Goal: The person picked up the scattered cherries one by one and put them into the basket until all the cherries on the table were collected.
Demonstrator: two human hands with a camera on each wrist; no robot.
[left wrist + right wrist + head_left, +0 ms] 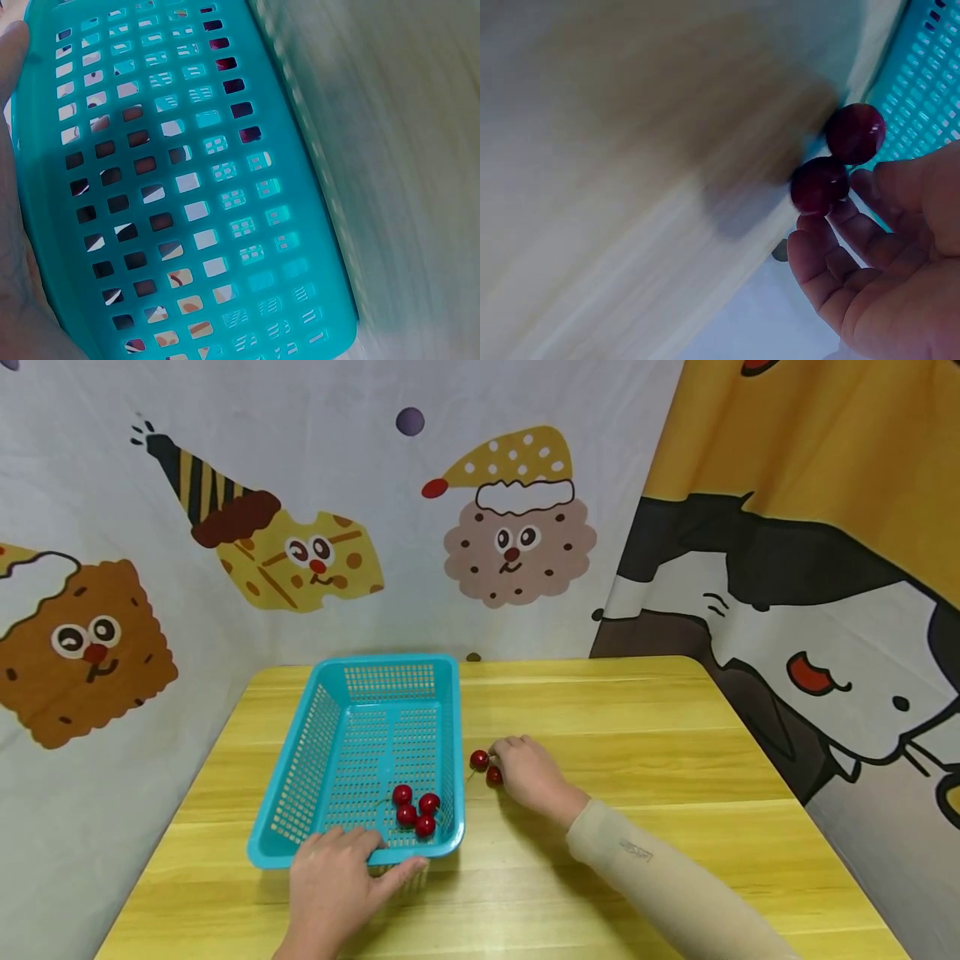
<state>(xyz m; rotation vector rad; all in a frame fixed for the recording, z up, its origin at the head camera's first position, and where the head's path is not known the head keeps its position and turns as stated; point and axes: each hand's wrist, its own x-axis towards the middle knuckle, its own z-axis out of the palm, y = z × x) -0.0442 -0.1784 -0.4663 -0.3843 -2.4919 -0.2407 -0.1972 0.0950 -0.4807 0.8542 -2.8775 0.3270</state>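
My left hand (332, 881) grips the near rim of a turquoise plastic basket (454, 718), fingers over the inside and thumb along the outside. Its perforated wall (187, 180) fills much of the left wrist view. Several dark red cherries (425, 825) lie together in the basket's near right corner. Just outside the right wall, my right hand (531, 778) pinches at two cherries with its thumb and curled fingertips. One cherry (820, 185) is right at the fingertips, and the other cherry (856, 133) sits against it, nearer the basket. Thin stems show beside them.
The basket stands on the left part of a yellow wood-grain table (600, 710). Behind the table hangs a pale cloth (337, 443) printed with cartoon biscuits and cheese. Another printed cloth (810, 527) with a cartoon animal hangs at the right.
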